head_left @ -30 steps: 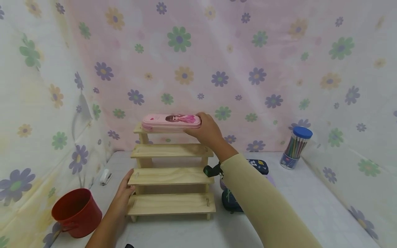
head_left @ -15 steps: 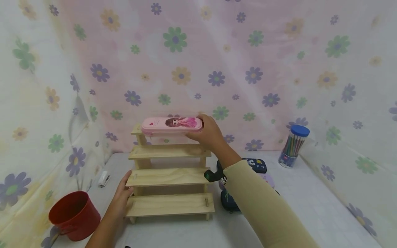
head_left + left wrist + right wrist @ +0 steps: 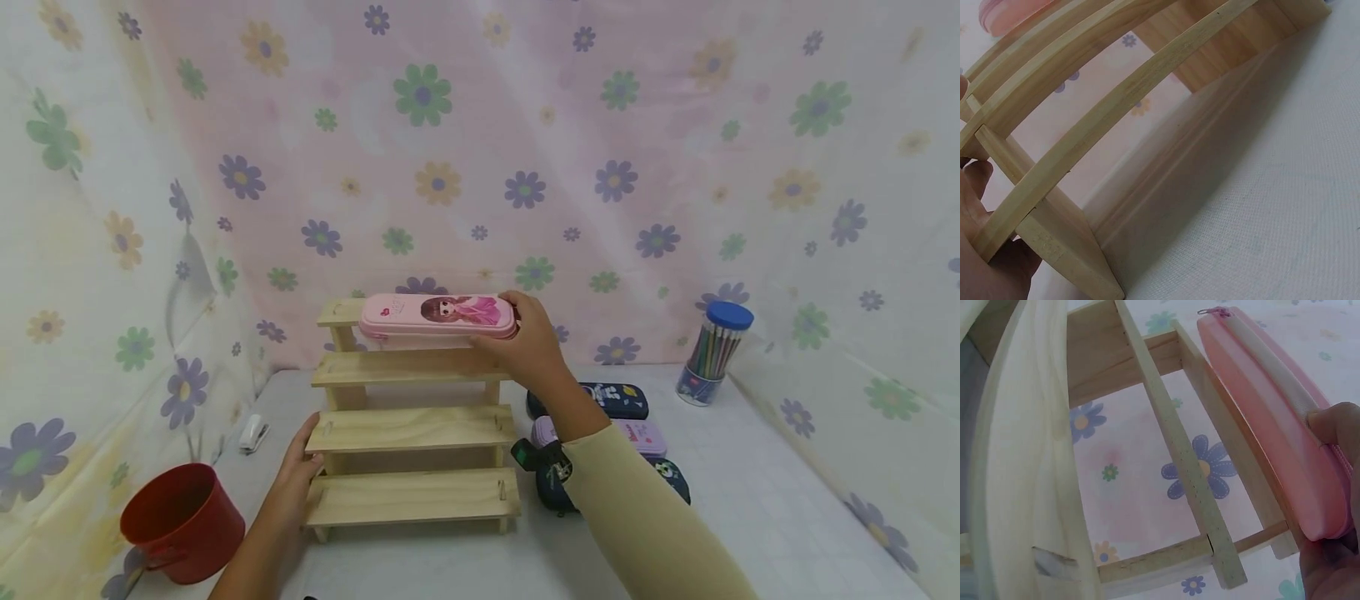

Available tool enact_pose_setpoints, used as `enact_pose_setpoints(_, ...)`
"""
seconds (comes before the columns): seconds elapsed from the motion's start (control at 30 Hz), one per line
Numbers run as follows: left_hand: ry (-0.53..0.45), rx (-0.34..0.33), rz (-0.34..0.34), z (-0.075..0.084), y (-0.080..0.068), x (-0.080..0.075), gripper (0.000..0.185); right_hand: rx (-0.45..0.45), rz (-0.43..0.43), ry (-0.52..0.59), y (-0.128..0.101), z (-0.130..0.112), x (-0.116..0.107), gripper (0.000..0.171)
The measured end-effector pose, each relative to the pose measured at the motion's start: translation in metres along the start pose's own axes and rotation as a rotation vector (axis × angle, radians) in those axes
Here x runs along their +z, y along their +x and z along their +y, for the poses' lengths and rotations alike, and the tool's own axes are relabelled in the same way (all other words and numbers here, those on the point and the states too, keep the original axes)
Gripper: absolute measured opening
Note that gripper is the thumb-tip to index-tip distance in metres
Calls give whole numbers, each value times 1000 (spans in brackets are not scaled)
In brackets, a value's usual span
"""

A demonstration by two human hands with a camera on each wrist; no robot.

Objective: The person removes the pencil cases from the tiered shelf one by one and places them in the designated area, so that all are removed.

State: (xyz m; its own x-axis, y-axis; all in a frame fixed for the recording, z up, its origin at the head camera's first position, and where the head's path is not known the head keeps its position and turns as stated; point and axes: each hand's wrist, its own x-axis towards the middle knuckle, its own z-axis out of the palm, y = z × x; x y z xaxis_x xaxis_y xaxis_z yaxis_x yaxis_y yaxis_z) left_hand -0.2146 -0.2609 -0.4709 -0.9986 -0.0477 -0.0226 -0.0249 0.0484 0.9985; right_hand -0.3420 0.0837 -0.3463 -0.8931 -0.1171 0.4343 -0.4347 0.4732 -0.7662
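Note:
A four-step wooden display rack (image 3: pixel 411 427) stands on the table. My left hand (image 3: pixel 296 471) grips the rack's left side near the lower shelves; in the left wrist view its fingers curl about the ends of the boards. My right hand (image 3: pixel 528 346) holds a pink zippered pencil case (image 3: pixel 397 315) by its right end, thumb at the front. Printed on the lid is a doll-like girl in a pink dress. The case is level with the top shelf (image 3: pixel 341 312) and hides most of it. In the right wrist view the case (image 3: pixel 1272 419) lies along that shelf's edge; contact is unclear.
Right of the rack lie a dark pencil case (image 3: pixel 618 400), a lilac one (image 3: pixel 643 435) and another dark one (image 3: pixel 670 477), partly behind my right arm. A pencil tub (image 3: pixel 712 354) stands back right. At left are a red pot (image 3: pixel 183 525) and a white stapler (image 3: pixel 253 433).
My right hand has drawn the pink pencil case rightward and slightly lower, baring more of the top shelf's left end. My left hand keeps its place on the rack.

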Motion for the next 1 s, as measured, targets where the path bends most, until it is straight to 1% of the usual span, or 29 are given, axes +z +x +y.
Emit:
enact_pose_setpoints(0.27, 2, -8, -15, 2, -2, 0, 70, 47, 6, 29, -24, 7, -13, 86)
enact_pose_setpoints(0.47, 11, -21, -21, 0, -3, -1, 71, 85, 49, 46, -42, 12, -21, 84)
enact_pose_setpoints(0.67, -11, -14, -6, -1, -1, 0, 71, 108, 60, 129, -58, 19, -31, 85)
enact_pose_setpoints(0.77, -9, -10, 3, -1, 0, 1, 70, 129, 69, 138, -63, 25, -36, 89)
enact_pose_setpoints(0.9, -1, -35, 0, -1, -1, 0, 71, 164, 69, 130, -70, 32, -44, 96)
enact_pose_setpoints(1.0, 4, -66, -3, -1, -1, 0, 71, 177, 68, 119, -75, 36, -50, 97)
